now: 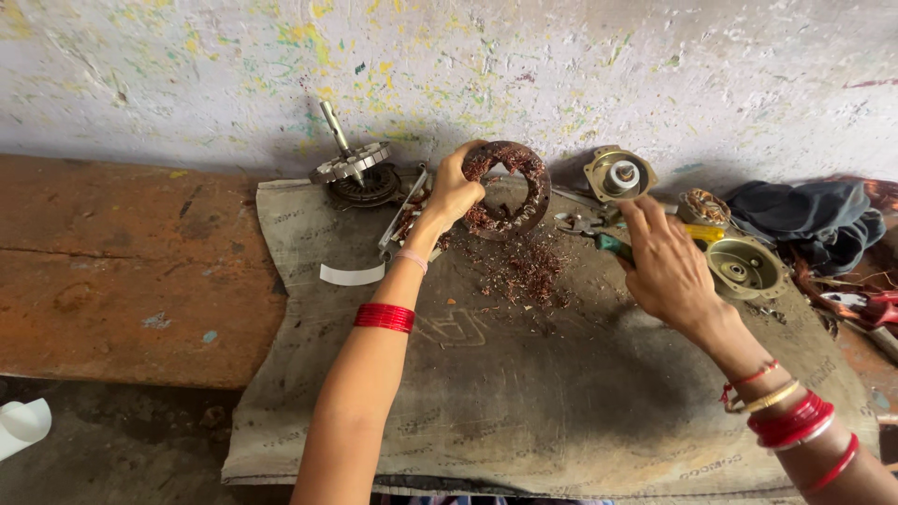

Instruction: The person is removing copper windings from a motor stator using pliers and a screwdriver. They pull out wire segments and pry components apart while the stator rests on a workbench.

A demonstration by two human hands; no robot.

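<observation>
Stator ring point(510, 187): a round, hollow core, dark and rusty, packed with tangled copper-brown winding; it is held upright on its edge at the far side of the sacking, close to the wall.
Left hand point(454, 192): fingers are curled tight around the ring's left rim, which is fully gripped.
Right hand point(666, 266): closed round a green-handled tool point(613, 246), the fingers wrapped over the grip, just right of the ring.
Wire scraps point(528, 271): a loose, crumbly scatter of short copper bits is seen on the cloth directly below the ring.
Sacking point(524, 393): coarse, woven, grey-brown cloth, creased and stained, spread over a rust-coloured bench point(122, 271).
Rotor point(354, 168): a toothed metal disc on a slim shaft, tilted, left of the ring.
Motor covers: one brassy, bowl-shaped end cap point(619, 174) against the wall, another dished cover point(745, 267) beside the right hand.
Dark cloth point(809, 217): a crumpled bundle at the right edge.
Wall point(449, 65): rough plaster, flecked with paint.
</observation>
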